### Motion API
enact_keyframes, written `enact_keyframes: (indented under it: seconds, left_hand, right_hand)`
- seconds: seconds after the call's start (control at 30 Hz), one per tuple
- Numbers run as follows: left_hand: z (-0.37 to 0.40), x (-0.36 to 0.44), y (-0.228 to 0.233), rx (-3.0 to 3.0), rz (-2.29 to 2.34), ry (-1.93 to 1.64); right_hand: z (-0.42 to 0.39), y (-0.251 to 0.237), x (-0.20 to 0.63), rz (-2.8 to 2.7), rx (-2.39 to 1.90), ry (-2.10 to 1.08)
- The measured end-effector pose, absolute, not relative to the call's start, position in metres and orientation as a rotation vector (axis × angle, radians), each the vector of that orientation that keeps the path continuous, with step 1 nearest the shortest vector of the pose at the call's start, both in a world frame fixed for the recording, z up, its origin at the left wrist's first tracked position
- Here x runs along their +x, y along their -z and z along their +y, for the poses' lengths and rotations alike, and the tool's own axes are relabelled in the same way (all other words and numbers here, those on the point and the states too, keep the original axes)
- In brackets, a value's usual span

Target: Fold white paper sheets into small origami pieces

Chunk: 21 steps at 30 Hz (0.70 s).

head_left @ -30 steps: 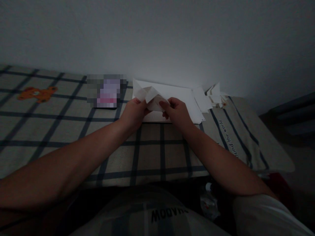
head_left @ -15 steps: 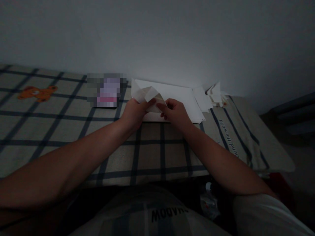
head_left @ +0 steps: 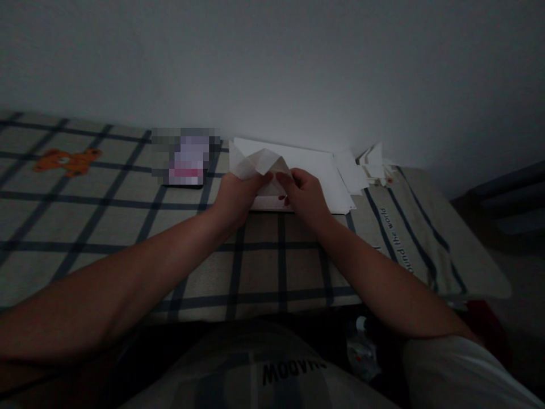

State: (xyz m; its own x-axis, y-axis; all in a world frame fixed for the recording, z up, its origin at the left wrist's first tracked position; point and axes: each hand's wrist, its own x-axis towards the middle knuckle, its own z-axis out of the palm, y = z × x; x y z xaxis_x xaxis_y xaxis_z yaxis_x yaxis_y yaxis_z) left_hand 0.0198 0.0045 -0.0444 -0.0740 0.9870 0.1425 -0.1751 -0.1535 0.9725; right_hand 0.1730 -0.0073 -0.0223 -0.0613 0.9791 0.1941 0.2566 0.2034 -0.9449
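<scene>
Both hands, left [head_left: 233, 196] and right [head_left: 303, 196], pinch a folded white paper [head_left: 260, 165] over the paper stack [head_left: 317, 170] at the bed's [head_left: 85, 227] far edge; the blanket's writing is too dim to read.

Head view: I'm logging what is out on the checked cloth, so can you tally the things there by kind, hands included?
Hands: 2, the left hand and right hand, both with a grip on the folded paper piece.
Folded paper piece: 1.
Stack of flat white sheets: 1.
Heap of small folded papers: 1; number within cannot be told.
Blurred-out dark item: 1.
Total: 6.
</scene>
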Motion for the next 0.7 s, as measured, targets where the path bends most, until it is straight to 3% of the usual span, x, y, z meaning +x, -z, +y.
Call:
enact_keyframes:
  seconds: [0.43,0.7]
  left_hand:
    - [-0.003,0.023,0.031,1.177,1.035,-1.467]
    - [-0.001,0.023,0.036,1.169,1.124,-1.469]
  right_hand:
    - [-0.002,0.027,0.174,-1.437,-1.205,-1.002]
    - [-0.009,0.021,0.174,-1.517,-1.255,-0.845]
